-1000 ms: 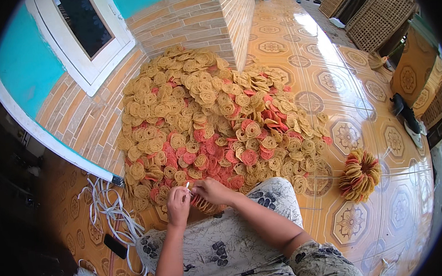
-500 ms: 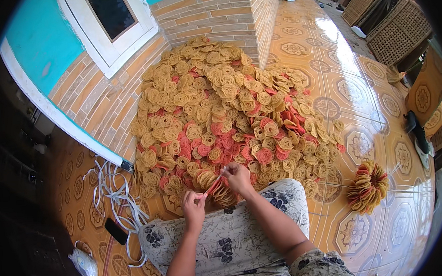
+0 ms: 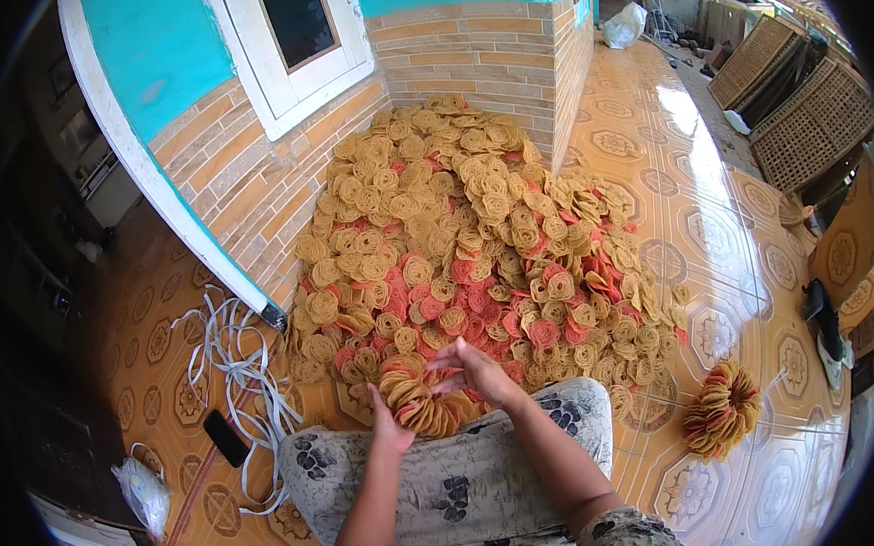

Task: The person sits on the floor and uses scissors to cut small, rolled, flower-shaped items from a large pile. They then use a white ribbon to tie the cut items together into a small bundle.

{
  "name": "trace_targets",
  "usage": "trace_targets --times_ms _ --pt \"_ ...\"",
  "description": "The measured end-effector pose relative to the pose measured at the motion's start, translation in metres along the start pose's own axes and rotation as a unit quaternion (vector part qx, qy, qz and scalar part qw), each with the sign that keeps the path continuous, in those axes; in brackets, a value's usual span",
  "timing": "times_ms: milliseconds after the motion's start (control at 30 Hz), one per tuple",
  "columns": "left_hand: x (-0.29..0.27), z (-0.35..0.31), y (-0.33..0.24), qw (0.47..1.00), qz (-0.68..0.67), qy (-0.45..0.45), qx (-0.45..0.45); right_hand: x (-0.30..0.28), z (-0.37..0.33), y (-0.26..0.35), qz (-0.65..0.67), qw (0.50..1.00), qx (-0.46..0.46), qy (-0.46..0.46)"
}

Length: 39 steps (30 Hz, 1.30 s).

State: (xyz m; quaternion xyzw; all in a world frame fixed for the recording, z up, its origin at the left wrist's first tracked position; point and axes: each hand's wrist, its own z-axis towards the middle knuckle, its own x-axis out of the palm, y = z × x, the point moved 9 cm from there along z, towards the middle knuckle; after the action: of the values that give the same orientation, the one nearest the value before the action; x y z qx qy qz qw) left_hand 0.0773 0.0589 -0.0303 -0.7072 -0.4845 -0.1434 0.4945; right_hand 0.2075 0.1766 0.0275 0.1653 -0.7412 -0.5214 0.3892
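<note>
My left hand (image 3: 396, 430) cups and clasps the ring of tan discs (image 3: 426, 407) from its left; my right hand (image 3: 484, 374), spread apart, is at its right. 1 similar bundle (image 3: 721, 411) lies well right of my grip.

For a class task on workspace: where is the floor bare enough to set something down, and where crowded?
Bare tiles lie between the heap and the shoes, and beyond, between the brick wall and woven panels. Crowded: the heap's patch, and around the straps and phone.
</note>
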Motion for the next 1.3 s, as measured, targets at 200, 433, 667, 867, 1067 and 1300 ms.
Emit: trace_targets --times_ms 200,433,667,867,1067,1300 --pt "0.07 -0.03 -0.047 0.957 -0.117 0.263 0.041 0.023 -0.022 0.013 0.202 0.973 0.112 -0.002" --pt "0.088 -0.044 -0.026 0.974 -0.04 0.219 -0.048 0.037 -0.051 0.023 0.366 0.926 0.087 -0.013" --pt "0.125 -0.05 0.034 0.895 -0.132 0.379 -0.192 -0.001 -0.111 0.035 0.427 0.904 0.009 -0.016" --pt "0.098 -0.036 0.039 0.938 0.14 0.274 -0.157 -0.114 -0.285 0.161 0.095 0.945 -0.195 -0.246" --pt "0.045 -0.012 -0.012 0.969 0.134 0.203 -0.045 -0.199 -0.421 0.237 -0.582 0.585 0.026 -0.565" --pt "0.03 -0.009 -0.008 0.971 0.135 0.191 -0.042 -0.248 -0.429 0.157 -0.695 0.426 0.11 -0.569"
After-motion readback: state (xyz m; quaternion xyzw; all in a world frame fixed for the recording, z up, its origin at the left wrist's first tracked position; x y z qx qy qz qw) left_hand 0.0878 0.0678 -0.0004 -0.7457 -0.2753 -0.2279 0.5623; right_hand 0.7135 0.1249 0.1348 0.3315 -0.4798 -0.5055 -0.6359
